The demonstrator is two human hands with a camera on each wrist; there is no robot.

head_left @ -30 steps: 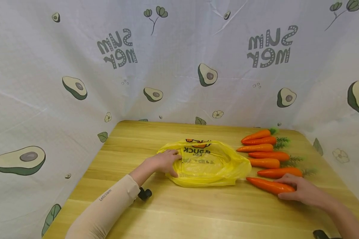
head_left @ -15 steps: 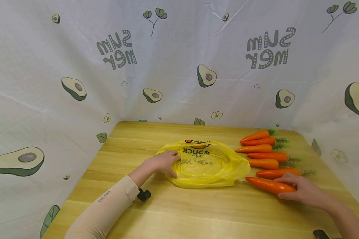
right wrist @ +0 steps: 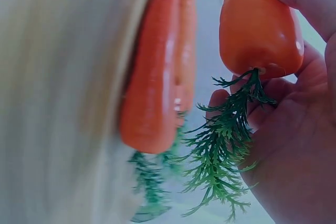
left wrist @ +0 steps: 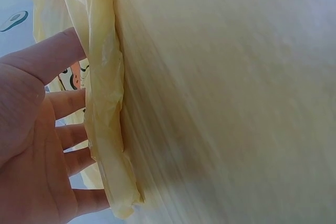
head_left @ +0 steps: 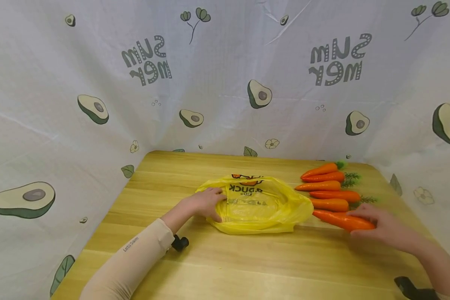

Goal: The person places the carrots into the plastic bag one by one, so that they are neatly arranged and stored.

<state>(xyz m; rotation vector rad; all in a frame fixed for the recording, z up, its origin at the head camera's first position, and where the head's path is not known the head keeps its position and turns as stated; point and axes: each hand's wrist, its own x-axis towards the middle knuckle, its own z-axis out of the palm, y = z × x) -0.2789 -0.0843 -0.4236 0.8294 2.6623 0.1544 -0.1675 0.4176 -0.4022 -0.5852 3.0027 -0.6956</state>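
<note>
A yellow plastic bag (head_left: 281,223) lies on the table with its mouth spread wide, duck print and lettering showing inside. My left hand (head_left: 207,203) is at its left side, fingers and thumb apart and tucked inside the rim; in the left wrist view the straight fingers (left wrist: 71,136) hold the bag's edge (left wrist: 102,98) outward. My right hand (head_left: 384,227) holds an orange carrot (head_left: 343,221) between thumb and fingers, its tip toward the bag. The right wrist view shows this carrot (right wrist: 257,35) off the table, green leaves hanging down.
Several more carrots (head_left: 324,186) lie in a column right of the bag, tips pointing left. A patterned white curtain (head_left: 217,83) surrounds the table (head_left: 225,266) at the back and sides. Black wrist-camera mounts (head_left: 180,243) sit by both wrists.
My right hand has lifted the nearest carrot and moved it slightly away from me, so it now covers the carrot behind it. The left hand and bag stay put.
</note>
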